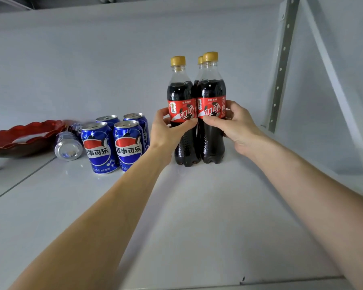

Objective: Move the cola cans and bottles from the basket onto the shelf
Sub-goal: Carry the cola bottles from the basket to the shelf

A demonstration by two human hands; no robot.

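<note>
Both hands are working on the white shelf (pixel 197 216), w/ the bottles standing upright on it. The left hand (pixel 168 130) is curling round the left bottle (pixel 181 114) at label height, thumb across the front of the red label. The right hand (pixel 237 122) is wrapping the right bottle (pixel 212 109) the same way, thumb on the front, fingers going round the far side. The 2 bottles are touching side by side.

Step in hand, as judged: squaring up the bottle group on the shelf, i.e. the placing step for bottles looks nearly done. Next move calls for letting go of both bottles w/o tipping them, then going back to the red basket (pixel 19 137) at far left for whatever is left.

Count:
- Bottles: 3. Two in front, plus a third bottle (pixel 200 60) behind, only its yellow cap and a strip of its body showing
- Upright cans: 4 blue cans (pixel 113 143) in a 2x2 block, just left of the bottles, close to the left wrist
- Lying cans: 1 tipped can (pixel 68 146) on its side beside the basket, base toward the camera; approx. 1 more blurred blue item behind it, can't tell for sure
- Basket contents: can't tell, interior mostly hidden
</note>
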